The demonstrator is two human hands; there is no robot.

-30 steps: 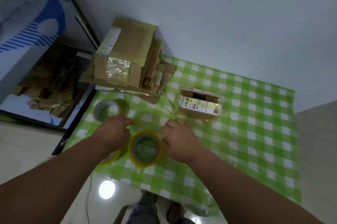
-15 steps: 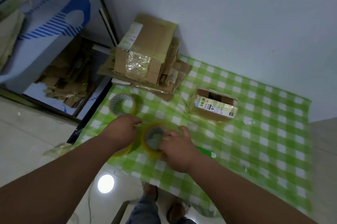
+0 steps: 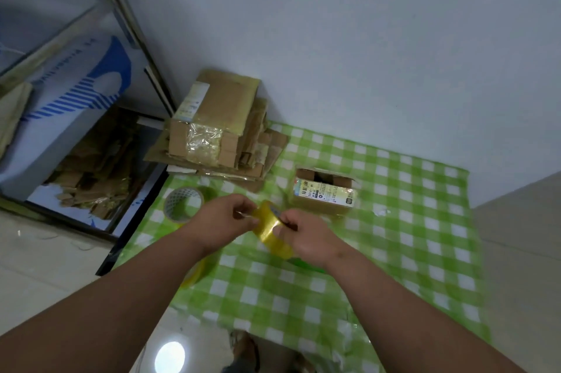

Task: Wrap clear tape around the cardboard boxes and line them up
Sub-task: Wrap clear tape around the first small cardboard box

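Both my hands hold the yellowish clear tape roll (image 3: 271, 228) above the green-and-white checked tablecloth (image 3: 409, 239): left hand (image 3: 226, 221) pinching its edge, right hand (image 3: 306, 237) gripping it (small open labelled cardboard box (image 3: 324, 195) just beyond).

Both forearms reach in from the near edge of the table, bare, angling toward each other over its middle. Left hand (image 3: 226, 216) sits knuckles up, fingers curled, thumb and fingertips pinching at the upper end of the tape roll (image 3: 271, 228). Right hand (image 3: 306, 236) meets it from the other side, fingers curled round the roll, thumb laid across its face. The two hands are nearly touching, wrists level, held just above the table
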